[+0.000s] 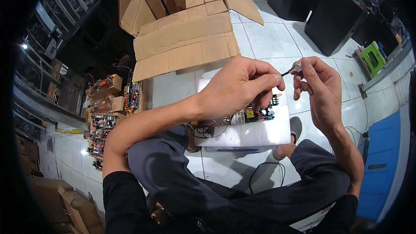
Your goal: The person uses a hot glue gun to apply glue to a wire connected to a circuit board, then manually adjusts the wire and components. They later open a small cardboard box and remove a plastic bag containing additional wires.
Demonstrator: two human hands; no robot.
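Observation:
Above a white foam block (260, 135), my left hand (240, 84) pinches a thin black cable (285, 74) between thumb and fingertips. My right hand (321, 84) grips the cable's other visible end with thumb and forefinger, where a small pale tip (296, 68) shows; its exact kind is too small to tell. A short stretch of cable spans the gap between the two hands. On the foam lies a circuit board (269, 113) with red and black wires, partly hidden by my left hand. Loops of black wire (212, 128) hang at the block's left edge.
A large open carton (186, 52) full of small brown boxes stands ahead. Several circuit boards (100, 123) are stacked at the left. Black cabinets (333, 21) line the far right, near a green plastic stool (373, 59) and a blue panel (381, 164). A black cable (252, 177) loops on the tiles.

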